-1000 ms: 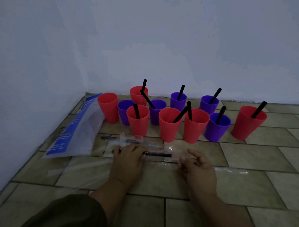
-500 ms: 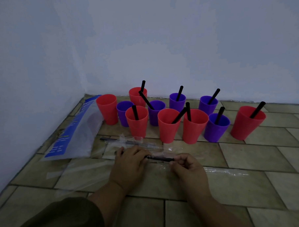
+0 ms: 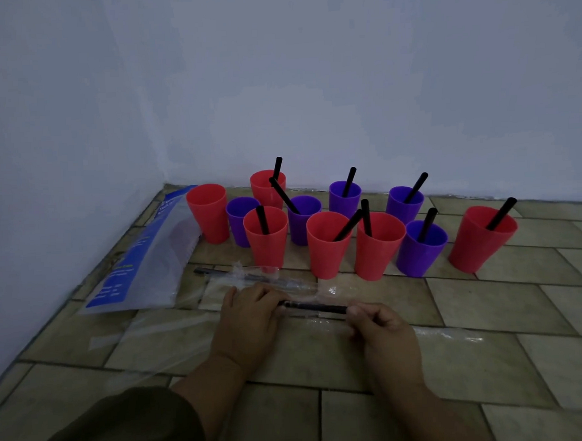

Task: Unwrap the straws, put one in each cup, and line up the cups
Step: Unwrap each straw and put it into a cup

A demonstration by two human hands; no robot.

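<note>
Head view showed both hands low over the tiled floor (image 3: 486,298), sharing one black straw (image 3: 315,307) that lay level between them. The left hand (image 3: 250,318) rested palm down with its fingertips closed on the straw's left end; the right hand (image 3: 384,329) pinched the right end between thumb and forefinger, the other fingers curled under. Clear wrapper film (image 3: 322,290) lay just behind the grip and touched the straw, though whether any of it still sleeved the straw could not be told. Just beyond the left hand, a second straw (image 3: 252,278) lay inside crumpled clear wrapping. More clear film (image 3: 451,335) trailed on the floor to the right of the right hand, and another sheet spread to the left of the left hand. Farther behind the grip stood the cups in a loose cluster, red and purple mixed. An empty red cup (image 3: 207,212) and an empty purple cup (image 3: 241,220) stood at the far left of the cluster; the other cups each held a black straw. Left of the cups lay a blue-printed plastic bag (image 3: 144,260) against the wall.
</note>
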